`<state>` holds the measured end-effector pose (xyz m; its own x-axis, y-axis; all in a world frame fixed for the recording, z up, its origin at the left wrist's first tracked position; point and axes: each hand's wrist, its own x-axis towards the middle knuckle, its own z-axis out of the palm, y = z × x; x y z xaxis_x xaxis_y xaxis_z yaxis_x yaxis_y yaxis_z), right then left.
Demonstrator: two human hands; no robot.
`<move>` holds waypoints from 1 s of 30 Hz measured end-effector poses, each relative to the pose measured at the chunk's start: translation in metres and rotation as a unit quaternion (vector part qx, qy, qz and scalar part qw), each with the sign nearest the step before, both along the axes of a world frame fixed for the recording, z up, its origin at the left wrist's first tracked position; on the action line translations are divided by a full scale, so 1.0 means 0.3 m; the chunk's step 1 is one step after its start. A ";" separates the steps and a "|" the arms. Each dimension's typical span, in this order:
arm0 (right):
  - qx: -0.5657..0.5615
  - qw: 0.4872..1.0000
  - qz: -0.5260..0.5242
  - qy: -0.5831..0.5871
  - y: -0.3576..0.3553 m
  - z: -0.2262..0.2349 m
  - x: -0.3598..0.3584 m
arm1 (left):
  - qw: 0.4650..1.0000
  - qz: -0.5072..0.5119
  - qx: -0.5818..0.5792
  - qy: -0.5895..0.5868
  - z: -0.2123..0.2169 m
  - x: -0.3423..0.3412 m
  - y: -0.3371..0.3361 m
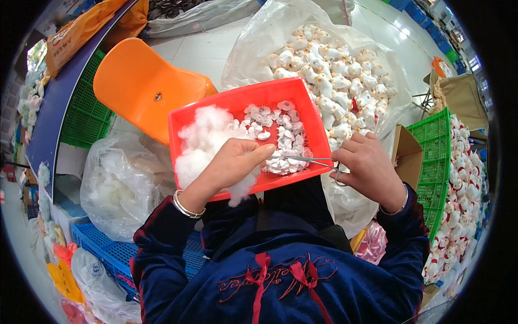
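My right hand [362, 166] is closed on the ring handles of slim silver forceps [308, 159], whose long jaws point left over a red plastic tray [245, 93]. At the jaws' tip, the thumb and fingers of my left hand [233, 163] are pinched together; what they hold is too small or hidden to name. White fluffy stuffing [208, 129] fills the tray's left side, partly behind my left hand. Small whitish fabric pieces [291, 135] lie heaped on its right side, some below the forceps.
An orange chair [151, 89] stands beyond the tray at left. A large clear bag of small white stuffed toys [340, 81] lies beyond it at right. Green crates [431, 167] flank my right side, near more toys [458, 200]. At left are a bag of stuffing [121, 183] and blue crates [102, 243].
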<state>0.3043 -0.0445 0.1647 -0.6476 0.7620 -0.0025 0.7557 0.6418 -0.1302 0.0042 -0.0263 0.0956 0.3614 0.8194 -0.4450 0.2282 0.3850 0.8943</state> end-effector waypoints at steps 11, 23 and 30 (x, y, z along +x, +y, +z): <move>0.064 0.995 0.016 -0.068 -0.019 0.000 -0.035 | 0.998 0.004 -0.001 -0.065 -0.085 0.018 0.019; -0.173 0.973 -0.080 0.127 -0.048 -0.079 -0.026 | 0.973 0.122 0.028 -0.192 -0.099 0.011 -0.042; -0.202 0.957 -0.073 0.194 -0.053 -0.179 -0.056 | 0.952 0.191 0.012 -0.240 -0.101 0.035 -0.068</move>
<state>0.2876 -0.0604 0.1110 -0.5459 0.8323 -0.0965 0.6779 0.3710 -0.6347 0.0147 -0.0466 0.0654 0.1920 0.9399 -0.2825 -0.3617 0.3354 0.8699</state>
